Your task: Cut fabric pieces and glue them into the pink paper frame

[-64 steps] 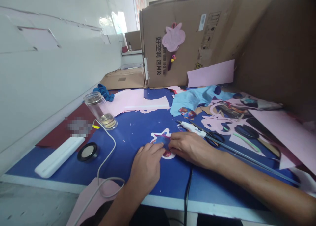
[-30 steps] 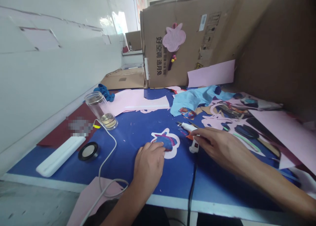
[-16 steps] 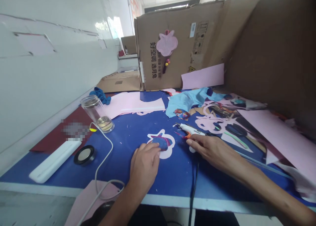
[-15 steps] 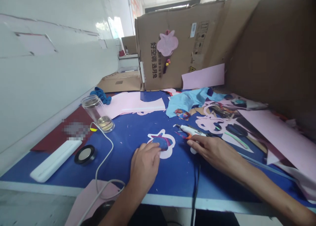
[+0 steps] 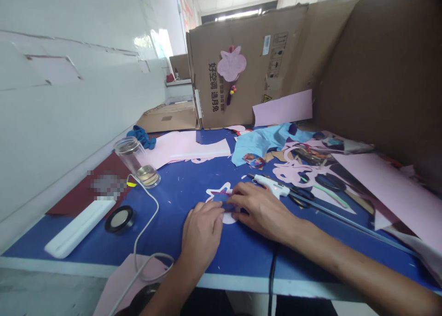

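Observation:
A white paper cutout (image 5: 218, 186) with pointed tips and a rounded base lies flat on the blue table. Blue and magenta fabric (image 5: 221, 196) covers its middle. My left hand (image 5: 203, 228) is closed, fingertips pressing the cutout's left edge. From the right, my right hand (image 5: 258, 210) is closed with bent fingers over the fabric and the cutout's right side, hiding much of both. Just beyond my right hand lies a white glue gun (image 5: 271, 185), its nozzle pointing left and a long glue stick (image 5: 348, 220) running back from it.
A glass jar (image 5: 138, 161), a roll of black tape (image 5: 119, 218) and a white power strip (image 5: 79, 227) stand at left with a cable. Light blue fabric (image 5: 262, 142), pink paper scraps (image 5: 297, 171) and scissors (image 5: 301, 197) lie at right. Cardboard (image 5: 248, 95) walls the back.
My right hand has left the glue gun, which now lies on the table, and moved left onto the fabric and cutout. My left hand has stayed in place.

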A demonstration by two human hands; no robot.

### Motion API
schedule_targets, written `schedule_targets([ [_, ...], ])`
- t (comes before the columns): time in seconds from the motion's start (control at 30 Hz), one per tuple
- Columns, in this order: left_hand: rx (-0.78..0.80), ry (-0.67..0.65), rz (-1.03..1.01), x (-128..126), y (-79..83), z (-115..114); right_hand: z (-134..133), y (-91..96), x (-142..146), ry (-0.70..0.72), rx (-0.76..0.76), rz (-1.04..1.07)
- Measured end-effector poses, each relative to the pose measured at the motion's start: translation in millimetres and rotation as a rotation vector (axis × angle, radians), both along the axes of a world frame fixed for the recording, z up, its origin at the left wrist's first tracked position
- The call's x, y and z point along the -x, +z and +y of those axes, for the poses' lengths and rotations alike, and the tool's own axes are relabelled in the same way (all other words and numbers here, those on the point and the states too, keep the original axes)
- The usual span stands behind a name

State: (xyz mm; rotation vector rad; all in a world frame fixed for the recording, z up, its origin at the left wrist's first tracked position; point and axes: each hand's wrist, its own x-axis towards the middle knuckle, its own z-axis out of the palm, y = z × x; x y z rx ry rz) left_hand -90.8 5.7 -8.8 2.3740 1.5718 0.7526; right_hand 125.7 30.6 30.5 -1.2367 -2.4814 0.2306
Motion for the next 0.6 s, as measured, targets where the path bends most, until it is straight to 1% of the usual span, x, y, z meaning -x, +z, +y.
schedule_targets([
  [0.13, 0.004, 0.002, -0.007, 0, 0.5, 0, 9, 0.1, 6, 0.040, 0.068, -0.026],
  [0.3, 0.017, 0.019, -0.010, -4, 5.0, -2, 13, -3.2, 7, 0.051, 0.077, -0.052],
  [0.47, 0.033, 0.103, 0.087, -15, 14.8, -4, 16, -7.9, 7, 0.053, 0.052, -0.036],
  [0.6, 0.006, 0.152, 0.129, -20, 15.7, -1, 16, -5.2, 9, 0.042, 0.043, -0.039],
])
